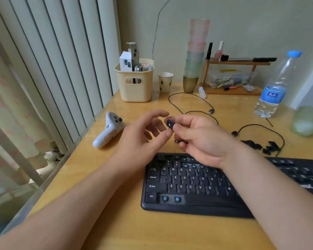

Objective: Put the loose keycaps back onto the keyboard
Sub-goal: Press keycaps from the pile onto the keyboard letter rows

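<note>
A black keyboard (pixel 188 188) lies on the wooden desk, with bare blue switch stems showing beside the Ctrl key and in the number row. My right hand (pixel 201 138) hovers above the keyboard's top edge and pinches a black keycap (pixel 170 124) with a white mark between thumb and fingers. My left hand (pixel 145 134) is just left of it, fingers loosely spread, its thumb tip close to the keycap. A pile of loose black keycaps (pixel 260 146) lies on the desk behind the keyboard, to the right.
A white handheld controller (pixel 108 132) lies left of my hands. A cream basket (pixel 135 83), paper cup (pixel 165 82), stacked cups (pixel 196 56), a wooden shelf (pixel 237 63) and a water bottle (pixel 276 87) stand at the back. Black cables (pixel 193 103) cross the desk.
</note>
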Motion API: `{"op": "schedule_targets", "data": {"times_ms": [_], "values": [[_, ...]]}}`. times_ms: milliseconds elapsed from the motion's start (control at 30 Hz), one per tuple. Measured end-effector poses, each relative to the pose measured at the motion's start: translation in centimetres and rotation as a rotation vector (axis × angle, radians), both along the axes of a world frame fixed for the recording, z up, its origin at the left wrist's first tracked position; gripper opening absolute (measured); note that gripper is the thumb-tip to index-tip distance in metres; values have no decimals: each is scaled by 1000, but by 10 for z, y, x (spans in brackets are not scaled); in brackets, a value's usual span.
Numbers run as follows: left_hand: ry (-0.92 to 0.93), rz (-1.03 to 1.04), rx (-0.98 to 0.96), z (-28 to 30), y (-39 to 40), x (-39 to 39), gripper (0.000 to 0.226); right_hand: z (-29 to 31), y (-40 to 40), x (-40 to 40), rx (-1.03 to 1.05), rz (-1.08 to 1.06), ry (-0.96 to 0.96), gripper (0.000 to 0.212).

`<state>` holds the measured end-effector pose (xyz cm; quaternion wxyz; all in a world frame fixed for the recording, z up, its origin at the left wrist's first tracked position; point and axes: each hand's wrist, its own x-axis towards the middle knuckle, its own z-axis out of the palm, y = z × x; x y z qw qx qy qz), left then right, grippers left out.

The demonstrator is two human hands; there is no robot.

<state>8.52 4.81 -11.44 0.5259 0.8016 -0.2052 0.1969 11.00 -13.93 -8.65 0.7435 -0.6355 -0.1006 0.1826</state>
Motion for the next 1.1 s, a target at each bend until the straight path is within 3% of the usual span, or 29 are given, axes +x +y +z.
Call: {"op": "schedule_targets", "data": {"times_ms": [167, 400, 833, 900, 1000, 1100], "values": [[-75, -23, -72, 1, 0, -3, 31, 4, -2, -10, 123, 96, 151, 44], [-76, -23, -103, -2, 1, -3, 29, 3, -4, -17, 154, 102, 234, 33], [-155, 27, 31, 0, 4, -4, 25, 1, -5, -19, 137, 135, 226, 30], [-149, 35, 35, -1, 6, -4, 26, 0, -2, -20, 55, 20, 100, 23], [-51, 14, -30, -5, 8, -2, 26, -4, -2, -21, -248, -245, -386, 27], [43, -22, -96, -5, 8, -2, 26, -7, -6, -20, -466, -296, -710, 31]]}}
